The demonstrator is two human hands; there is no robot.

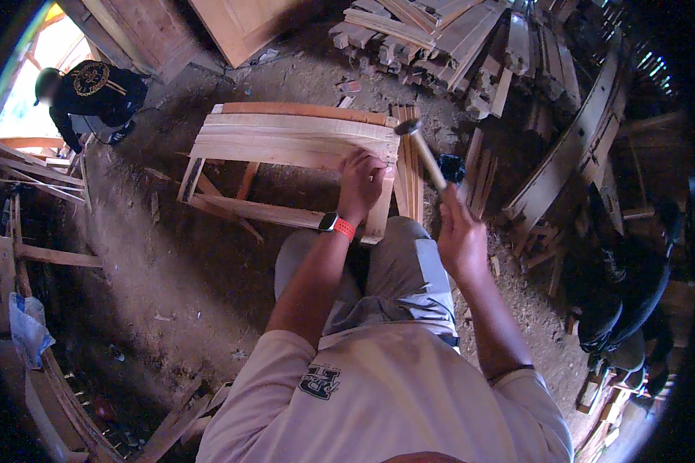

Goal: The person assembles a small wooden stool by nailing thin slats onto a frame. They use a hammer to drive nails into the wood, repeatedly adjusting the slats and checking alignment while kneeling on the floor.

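Note:
My right hand (463,238) is wrapped round the wooden handle of a hammer (429,160). The hammer's metal head is raised at the right end of a low slatted wooden frame (286,141). Pale planks lie side by side across the top of this frame, with a browner strip along the far edge. My left hand (361,183), with a red-strapped watch at its wrist, rests at the near right corner of the planks. Its fingers are curled together in a pinch; whatever is between them is too small to make out.
Loose boards (408,181) lie just right of the frame. A big stack of timber (448,46) fills the far right. Another person (100,96) bends over at the far left. Wood pieces and a plastic bag (28,328) are at the left. Dark bundled things (633,301) are at the right.

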